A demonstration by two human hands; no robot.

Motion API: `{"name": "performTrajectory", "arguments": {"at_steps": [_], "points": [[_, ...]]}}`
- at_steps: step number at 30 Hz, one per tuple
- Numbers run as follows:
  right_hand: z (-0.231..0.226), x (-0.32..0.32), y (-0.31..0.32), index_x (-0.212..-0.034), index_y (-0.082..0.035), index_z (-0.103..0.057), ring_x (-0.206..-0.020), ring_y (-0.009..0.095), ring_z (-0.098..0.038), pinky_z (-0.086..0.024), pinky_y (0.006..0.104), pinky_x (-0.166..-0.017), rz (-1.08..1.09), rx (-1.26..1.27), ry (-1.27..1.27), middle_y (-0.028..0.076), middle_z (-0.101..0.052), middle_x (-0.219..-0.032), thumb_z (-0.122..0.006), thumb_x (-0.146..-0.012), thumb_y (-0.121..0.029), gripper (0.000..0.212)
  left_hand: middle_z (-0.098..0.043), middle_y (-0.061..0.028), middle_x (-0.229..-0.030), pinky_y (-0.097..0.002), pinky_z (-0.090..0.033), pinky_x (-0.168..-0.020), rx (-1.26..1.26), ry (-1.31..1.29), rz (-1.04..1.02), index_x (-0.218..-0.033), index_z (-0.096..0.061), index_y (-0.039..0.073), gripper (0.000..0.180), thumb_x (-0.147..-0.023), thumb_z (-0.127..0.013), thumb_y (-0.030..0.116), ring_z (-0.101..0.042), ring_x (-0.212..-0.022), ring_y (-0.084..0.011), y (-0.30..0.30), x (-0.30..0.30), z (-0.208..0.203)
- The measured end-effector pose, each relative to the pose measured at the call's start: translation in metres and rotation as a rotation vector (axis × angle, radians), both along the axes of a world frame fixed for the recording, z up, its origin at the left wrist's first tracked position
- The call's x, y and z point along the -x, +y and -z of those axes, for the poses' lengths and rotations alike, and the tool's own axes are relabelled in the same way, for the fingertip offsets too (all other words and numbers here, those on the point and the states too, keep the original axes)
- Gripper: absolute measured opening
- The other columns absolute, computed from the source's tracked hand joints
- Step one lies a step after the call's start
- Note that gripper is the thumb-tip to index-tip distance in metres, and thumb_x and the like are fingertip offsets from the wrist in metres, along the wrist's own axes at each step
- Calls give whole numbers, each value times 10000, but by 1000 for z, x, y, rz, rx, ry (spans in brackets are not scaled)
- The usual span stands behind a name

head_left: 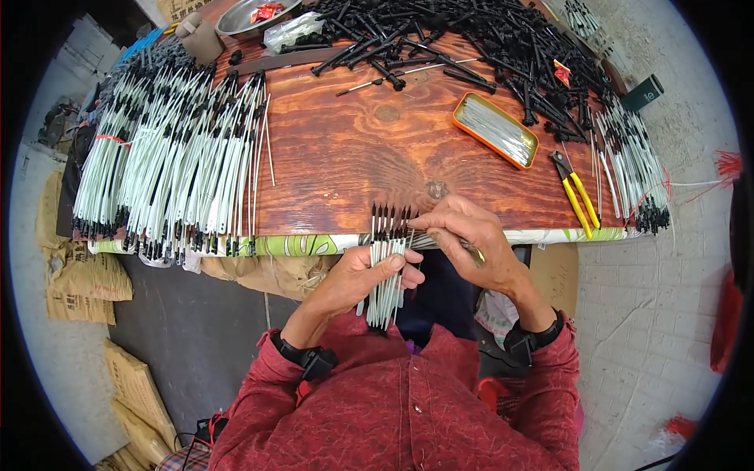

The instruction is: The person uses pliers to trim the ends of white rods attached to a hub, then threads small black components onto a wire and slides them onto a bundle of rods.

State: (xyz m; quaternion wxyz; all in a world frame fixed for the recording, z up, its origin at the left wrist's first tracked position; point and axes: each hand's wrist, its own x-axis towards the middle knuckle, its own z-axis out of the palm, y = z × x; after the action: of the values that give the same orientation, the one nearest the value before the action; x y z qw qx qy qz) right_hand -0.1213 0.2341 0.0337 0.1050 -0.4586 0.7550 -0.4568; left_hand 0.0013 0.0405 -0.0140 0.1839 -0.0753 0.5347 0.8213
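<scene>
My left hand (357, 279) is closed round a flat row of slim white rods (383, 302) with black tips, held upright just off the table's near edge. Its thumb presses across the front of the rods. The fingers of my right hand (471, 239) are pinched beside the black tips at the row's right end. From under that palm sticks the brass-coloured end of a slim tool (477, 255); the rest of it is hidden by the fingers. Beyond my right hand, an orange-rimmed tin (525, 161) holds many thin silvery needles or wires.
Large bundles of similar white rods (188, 173) lie at the left, others (636, 169) at the right. Yellow-handled pliers (580, 196) rest near the right edge. Black plastic parts (471, 31) are heaped at the back, beside a metal bowl (229, 23). Brown sacks (90, 275) stand below left.
</scene>
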Motion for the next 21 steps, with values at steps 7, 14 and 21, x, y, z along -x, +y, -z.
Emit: {"name": "performTrajectory", "arguments": {"at_steps": [7,14,21], "points": [[1,0,1,-1073,-9,-690,-766,211,-546,-431,319,-687,-3,33,-47,99,-557,-834,-568,-861,67,256,-720,-147,-988,-344,-557,-852,-6,4,5,-1172,-638,-14,331,-1016,-548,264,-697,-909,-203,0,1,1],[0,-2,-1,-1069,-11,-690,-764,210,-552,-432,315,-678,5,24,-12,98,-563,-836,-577,-855,75,257,-716,-100,-919,-314,-540,-813,19,10,-4,-1166,-651,4,316,-1018,-549,264,-681,-864,-169,0,-1,-1],[0,-2,-3,-1051,-21,-698,-751,229,-575,-444,325,-655,26,48,104,98,-575,-815,-618,-820,82,265,-700,-66,-869,-295,-523,-784,48,37,18,-1150,-666,15,301,-1016,-552,260,-663,-836,-145,-1,-1,4]]}}
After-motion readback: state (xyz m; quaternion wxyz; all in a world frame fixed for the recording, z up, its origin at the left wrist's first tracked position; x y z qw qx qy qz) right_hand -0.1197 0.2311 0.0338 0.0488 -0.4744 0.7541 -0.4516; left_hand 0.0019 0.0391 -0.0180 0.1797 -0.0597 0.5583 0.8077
